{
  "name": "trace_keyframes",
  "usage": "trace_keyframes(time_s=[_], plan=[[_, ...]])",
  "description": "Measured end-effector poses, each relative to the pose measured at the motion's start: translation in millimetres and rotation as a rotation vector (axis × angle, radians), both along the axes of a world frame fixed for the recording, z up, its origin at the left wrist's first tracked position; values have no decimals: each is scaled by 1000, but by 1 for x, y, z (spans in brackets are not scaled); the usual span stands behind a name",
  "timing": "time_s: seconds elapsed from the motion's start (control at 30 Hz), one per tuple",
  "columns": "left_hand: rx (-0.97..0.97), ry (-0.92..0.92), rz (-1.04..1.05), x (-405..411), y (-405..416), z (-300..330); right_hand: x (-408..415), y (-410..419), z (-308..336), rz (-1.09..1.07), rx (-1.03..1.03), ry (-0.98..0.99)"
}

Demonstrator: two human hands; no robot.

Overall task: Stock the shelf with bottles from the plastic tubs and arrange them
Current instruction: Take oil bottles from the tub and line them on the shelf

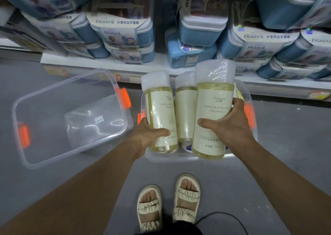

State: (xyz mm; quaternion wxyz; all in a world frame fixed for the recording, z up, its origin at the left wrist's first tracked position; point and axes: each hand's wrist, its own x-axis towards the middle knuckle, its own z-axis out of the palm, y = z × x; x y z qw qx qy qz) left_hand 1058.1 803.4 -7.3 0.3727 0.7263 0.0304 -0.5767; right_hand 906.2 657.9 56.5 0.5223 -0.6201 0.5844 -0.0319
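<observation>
- We find the right hand gripping a tall clear plastic bottle of pale yellow liquid with a cream label: thumb laid across the label front, fingers curled round the far side at 3 o'clock of the bottle.
- We find the left hand gripping a second, like bottle: thumb pressed across its lower label, the other fingers hidden behind it, so we cannot tell their spread.
- Both held bottles stand roughly upright, caps wrapped in clear film, over a clear plastic tub with orange latches on the floor.
- A third bottle of the same kind shows between the two held ones; whether it rests in the tub or against them we cannot tell.
- At 9 o'clock of the hands lies a second clear tub with orange latches, tilted, holding only a clear plastic bag.
- At 12 o'clock, a white shelf carries stacked blue boxes.
- At 6 o'clock, two feet in cream sandals stand on the grey floor.
</observation>
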Motion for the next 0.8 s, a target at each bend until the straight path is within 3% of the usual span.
trace_keyframes(time_s=[0.27, 0.8], plan=[[-164, 19, 59, 10, 17, 64, 12, 8, 61, 56, -68, -6], [-374, -135, 95, 49, 63, 311, 59, 40, 319, 231, -301, -122]])
